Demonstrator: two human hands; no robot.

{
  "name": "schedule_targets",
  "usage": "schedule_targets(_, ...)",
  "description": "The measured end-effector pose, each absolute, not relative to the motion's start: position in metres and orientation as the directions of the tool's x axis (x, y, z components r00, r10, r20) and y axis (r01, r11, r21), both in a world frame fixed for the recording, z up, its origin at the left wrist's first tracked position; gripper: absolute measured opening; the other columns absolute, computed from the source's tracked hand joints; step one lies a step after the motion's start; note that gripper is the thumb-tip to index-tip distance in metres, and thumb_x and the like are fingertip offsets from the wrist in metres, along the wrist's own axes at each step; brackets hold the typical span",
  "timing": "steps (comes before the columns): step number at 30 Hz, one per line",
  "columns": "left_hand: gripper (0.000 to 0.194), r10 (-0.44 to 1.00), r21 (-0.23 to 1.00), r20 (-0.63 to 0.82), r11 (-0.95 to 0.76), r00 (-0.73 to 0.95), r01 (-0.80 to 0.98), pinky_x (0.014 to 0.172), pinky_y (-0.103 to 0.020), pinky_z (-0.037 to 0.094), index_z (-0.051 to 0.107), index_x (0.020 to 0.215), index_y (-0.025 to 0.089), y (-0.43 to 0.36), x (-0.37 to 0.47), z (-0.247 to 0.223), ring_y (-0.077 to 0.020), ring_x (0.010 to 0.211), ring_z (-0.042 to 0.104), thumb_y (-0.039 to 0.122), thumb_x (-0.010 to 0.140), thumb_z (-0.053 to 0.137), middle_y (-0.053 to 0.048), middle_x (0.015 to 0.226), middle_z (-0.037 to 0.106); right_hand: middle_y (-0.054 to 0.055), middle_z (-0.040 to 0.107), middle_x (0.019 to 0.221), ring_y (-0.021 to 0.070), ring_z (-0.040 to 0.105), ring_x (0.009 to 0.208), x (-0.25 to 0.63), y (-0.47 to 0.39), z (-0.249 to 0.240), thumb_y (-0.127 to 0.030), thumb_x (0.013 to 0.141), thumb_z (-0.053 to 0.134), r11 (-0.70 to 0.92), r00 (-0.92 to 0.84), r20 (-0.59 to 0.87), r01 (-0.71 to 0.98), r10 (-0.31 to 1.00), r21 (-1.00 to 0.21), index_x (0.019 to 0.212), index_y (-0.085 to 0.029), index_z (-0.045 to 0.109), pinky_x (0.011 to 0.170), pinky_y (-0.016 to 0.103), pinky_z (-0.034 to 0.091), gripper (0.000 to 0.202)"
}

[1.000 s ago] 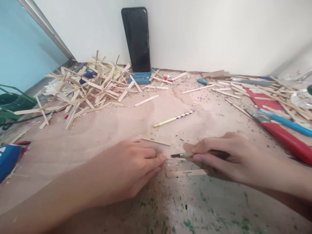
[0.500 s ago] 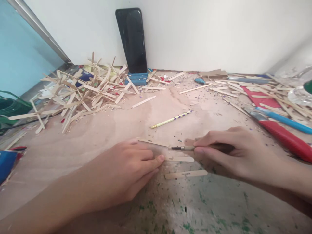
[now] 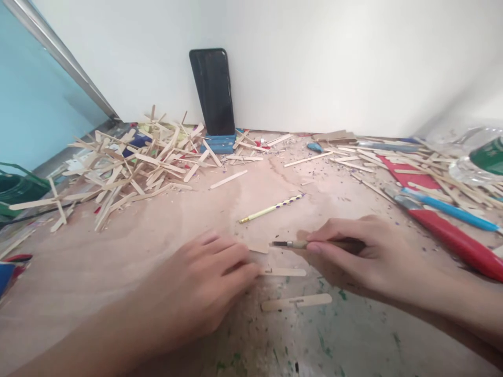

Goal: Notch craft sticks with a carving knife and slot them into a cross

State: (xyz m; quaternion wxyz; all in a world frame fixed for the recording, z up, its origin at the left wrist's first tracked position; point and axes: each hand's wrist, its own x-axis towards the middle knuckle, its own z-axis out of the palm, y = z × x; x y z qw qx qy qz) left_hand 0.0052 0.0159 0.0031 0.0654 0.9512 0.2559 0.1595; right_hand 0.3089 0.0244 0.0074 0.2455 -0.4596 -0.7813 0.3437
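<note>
The knife (image 3: 297, 244) is held in the right hand (image 3: 359, 251); the grip of the left hand (image 3: 208, 277) cannot be told. Its fingers, partly over sticks (image 3: 286, 272) towards the near edge of the table (image 3: 173, 222), could be nicked if the blade (image 3: 280, 244) slipped.

Left hand (image 3: 214, 277) palm down, right hand (image 3: 353, 251) pinching.

left hand (image 3: 208, 285) blurred, covers left ends of blade-side stick (image 3: 260, 250) and middle stick (image 3: 286, 272). right hand (image 3: 357, 251) hides part of knife handle (image 3: 301, 244). bottle (image 3: 477, 159) cut by right edge.
</note>
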Motion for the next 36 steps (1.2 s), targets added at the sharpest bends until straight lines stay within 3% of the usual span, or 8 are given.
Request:
schedule_targets(3, 0.029, 0.541, 0.245, 0.261, -0.838, 0.799, 0.487, 0.083, -0.035, 0.043, 0.073, 0.108, 0.021, 0.018, 0.006, 0.003, -0.0183, 0.084, 0.066, 0.017, 0.115, 0.045, 0.001, 0.099, 0.077, -0.001, 0.074, 0.064, 0.0102, 0.063, 0.051, 0.311, 0.026, 0.005, -0.035, 0.108, 0.064, 0.325, -0.451, 0.060, 0.537, 0.890, -0.778, 0.088, -0.021, 0.081, 0.049, 0.020, 0.047, 0.030)
schedule_targets(8, 0.021, 0.685, 0.525, 0.138, -0.663, 0.715, 0.534, 0.080, -0.030, 0.044, 0.069, 0.099, 0.025, 0.017, 0.007, 0.007, -0.0148, 0.082, 0.065, 0.021, 0.112, 0.053, 0.006, 0.091, 0.072, 0.002, 0.082, 0.078, 0.0131, 0.072, 0.061, 0.314, 0.031, 0.006, -0.038, 0.102, 0.073, 0.360, -0.396, 0.145, 0.549, 0.907, -0.754, 0.090, -0.023, 0.085, 0.056, 0.021, 0.053, 0.023)
schedule_targets(14, 0.019, 0.713, 0.423, 0.181, -0.678, 0.678, 0.600, 0.082, -0.034, 0.043, 0.070, 0.103, 0.024, 0.018, 0.004, 0.002, -0.0171, 0.086, 0.067, 0.025, 0.113, 0.055, 0.004, 0.094, 0.074, 0.006, 0.082, 0.078, 0.0152, 0.072, 0.060, 0.317, 0.033, 0.006, -0.042, 0.102, 0.072, 0.387, -0.435, 0.128, 0.583, 0.891, -0.714, 0.082, -0.020, 0.083, 0.047, 0.022, 0.046, 0.032)
schedule_targets(17, 0.021, 0.706, 0.418, 0.173, -0.684, 0.687, 0.598, 0.081, -0.034, 0.042, 0.072, 0.103, 0.024, 0.019, 0.004, 0.002, -0.0173, 0.085, 0.066, 0.026, 0.113, 0.054, 0.003, 0.094, 0.073, 0.005, 0.084, 0.080, 0.0107, 0.067, 0.052, 0.318, 0.031, 0.006, -0.036, 0.103, 0.072, 0.457, -0.507, 0.167, 0.526, 0.846, -0.717, 0.085, -0.019, 0.083, 0.045, 0.020, 0.045, 0.026)
schedule_targets(20, 0.024, 0.692, 0.429, 0.143, -0.688, 0.708, 0.586, 0.081, -0.033, 0.042, 0.074, 0.101, 0.023, 0.020, 0.005, 0.003, -0.0176, 0.084, 0.066, 0.026, 0.113, 0.054, 0.002, 0.093, 0.074, 0.002, 0.085, 0.082, 0.0074, 0.064, 0.048, 0.315, 0.027, 0.007, -0.028, 0.105, 0.071, 0.516, -0.595, 0.198, 0.429, 0.779, -0.741, 0.093, -0.019, 0.080, 0.045, 0.017, 0.048, 0.017)
schedule_targets(24, 0.024, 0.690, 0.441, 0.136, -0.685, 0.711, 0.580, 0.081, -0.032, 0.043, 0.075, 0.100, 0.023, 0.021, 0.006, 0.004, -0.0176, 0.085, 0.066, 0.025, 0.113, 0.054, 0.002, 0.092, 0.073, -0.001, 0.080, 0.076, 0.0090, 0.070, 0.057, 0.309, 0.021, 0.006, -0.020, 0.106, 0.069, 0.588, -0.696, 0.205, 0.370, 0.688, -0.719, 0.111, -0.019, 0.080, 0.057, 0.018, 0.054, 0.011)
schedule_targets(30, 0.024, 0.675, 0.474, 0.143, -0.689, 0.724, 0.549, 0.083, -0.032, 0.042, 0.075, 0.100, 0.023, 0.021, 0.003, 0.004, -0.0171, 0.087, 0.065, 0.024, 0.113, 0.055, 0.002, 0.094, 0.074, 0.001, 0.084, 0.087, 0.0094, 0.074, 0.061, 0.303, 0.017, 0.006, -0.025, 0.109, 0.067, 0.598, -0.674, 0.184, 0.454, 0.715, -0.661, 0.112, -0.019, 0.081, 0.059, 0.020, 0.055, 0.015)
schedule_targets(36, 0.028, 0.657, 0.472, 0.165, -0.707, 0.735, 0.526, 0.082, -0.031, 0.048, 0.076, 0.098, 0.023, 0.027, 0.008, 0.007, -0.0169, 0.086, 0.069, 0.023, 0.113, 0.053, 0.002, 0.094, 0.077, 0.000, 0.084, 0.081, 0.0087, 0.071, 0.055, 0.304, 0.019, 0.008, -0.023, 0.107, 0.069, 0.578, -0.658, 0.186, 0.450, 0.730, -0.681, 0.110, -0.020, 0.081, 0.055, 0.019, 0.053, 0.013)
